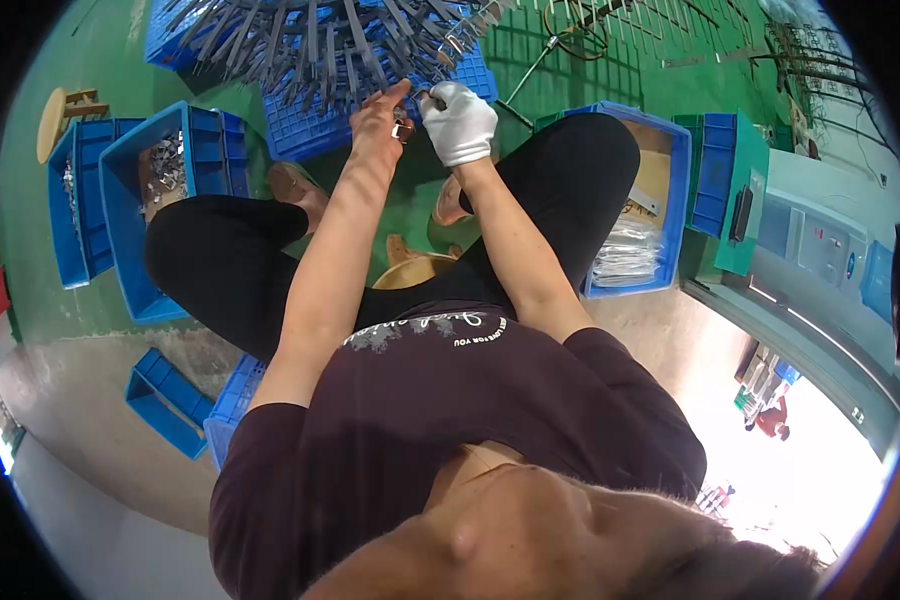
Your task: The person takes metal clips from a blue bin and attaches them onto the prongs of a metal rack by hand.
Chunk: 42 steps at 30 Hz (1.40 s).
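Sitting with knees apart, the person stretches both arms forward in the head view, bringing the hands together at the near edge of a large, fanned heap of dark grey metal strips (315, 45). This heap lies over a blue plastic crate with slatted walls (305, 125), part of which shows below the strips.

The bare left hand (378, 118) grasps a small, shiny metal piece (402, 130) on its thumb side, its index finger pointing towards the strips. Just beside it, the right hand (458, 122), in a white fabric glove, has its fingers curled in towards the left; whether they pinch anything is too small to tell.

Well to the left of the hands, a deep blue plastic tub (120, 195) contains loose silvery metal scraps (167, 165), and a round wooden stool (55, 120) stands beyond it. To the right, partly behind the right knee, another blue tub (676, 225) carries flat packets in clear wrapping (627, 250). Past the heap, thin wire racks (685, 20) stand over the green floor (525, 55).
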{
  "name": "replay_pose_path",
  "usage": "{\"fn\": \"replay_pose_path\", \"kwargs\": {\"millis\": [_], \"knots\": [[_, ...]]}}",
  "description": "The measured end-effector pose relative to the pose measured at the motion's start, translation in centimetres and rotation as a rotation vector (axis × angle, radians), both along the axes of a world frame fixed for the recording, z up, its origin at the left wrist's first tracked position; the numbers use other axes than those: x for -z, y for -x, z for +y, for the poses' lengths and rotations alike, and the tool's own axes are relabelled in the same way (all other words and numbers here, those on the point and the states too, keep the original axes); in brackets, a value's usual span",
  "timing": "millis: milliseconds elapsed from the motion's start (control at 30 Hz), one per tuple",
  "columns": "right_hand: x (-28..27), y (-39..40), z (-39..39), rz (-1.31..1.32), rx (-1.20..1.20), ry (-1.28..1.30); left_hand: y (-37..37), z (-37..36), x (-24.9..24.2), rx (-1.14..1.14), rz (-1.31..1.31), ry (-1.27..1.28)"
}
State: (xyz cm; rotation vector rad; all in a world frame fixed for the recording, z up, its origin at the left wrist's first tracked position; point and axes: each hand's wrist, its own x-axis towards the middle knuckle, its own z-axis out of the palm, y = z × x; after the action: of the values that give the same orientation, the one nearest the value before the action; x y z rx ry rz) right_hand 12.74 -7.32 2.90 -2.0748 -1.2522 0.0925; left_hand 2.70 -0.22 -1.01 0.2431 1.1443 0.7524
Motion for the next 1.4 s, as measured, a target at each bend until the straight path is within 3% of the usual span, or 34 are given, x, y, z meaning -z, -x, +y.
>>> {"fn": "replay_pose_path", "kwargs": {"millis": [300, 967, 1133, 1400], "knots": [[-0.9, -0.5, -0.1, -0.128, -0.061, 0.012, 0.0, 0.0, -0.5, 0.004, 0.032, 0.000], [-0.1, -0.5, 0.2, 0.014, -0.039, -0.061, 0.3, 0.3, 0.1, 0.053, 0.000, 0.005], [0.6, -0.4, 0.3, 0.056, -0.016, -0.123, -0.3, -0.3, -2.1, 0.021, 0.082, 0.013], [0.0, -0.2, 0.0, 0.042, -0.018, -0.086, 0.9, 0.0, -0.4, 0.136, -0.088, 0.016]]}}
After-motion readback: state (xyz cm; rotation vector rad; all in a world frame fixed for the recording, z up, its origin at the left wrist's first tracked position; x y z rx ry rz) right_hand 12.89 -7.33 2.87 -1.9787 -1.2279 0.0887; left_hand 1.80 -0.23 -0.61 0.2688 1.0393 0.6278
